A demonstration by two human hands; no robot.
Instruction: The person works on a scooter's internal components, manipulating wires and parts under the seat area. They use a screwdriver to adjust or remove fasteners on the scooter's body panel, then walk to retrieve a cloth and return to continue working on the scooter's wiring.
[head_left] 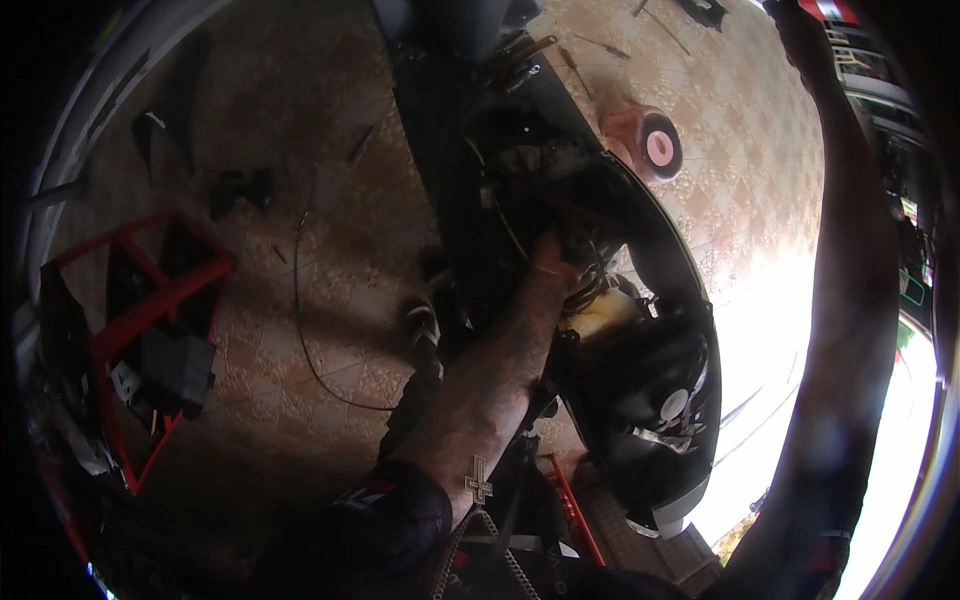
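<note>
Head view, places taken from the left hand's grip. Nearest the camera, below the grip: cross pendant (478,481) on a chain (519,570), hanging across the left forearm (490,390). This forearm covers part of the near side of the dark vehicle body (640,370), whose opening surrounds the grip. Dark cables (590,275) crowd just right of the grip; a pale yellowish part (605,312) sits just below and right of it. The curved side panel bounds the right side. Farther out, on patterned floor (340,230): a thin loose cable (298,270) left of the grip; a reddish round object (642,146) with a pink, dark-ringed face, above and right; slim tools (575,72) beyond, above; a red frame (165,290) well to the left.

Grip: left hand (556,258) is inside the opening, at the cables. Fingertips lost in shadow; cannot tell whether they are apart, together or clamped on a cable. Right hand (797,30), well above and right of the grip, is dark and near the picture edge; finger spacing and contact cannot be told.
</note>
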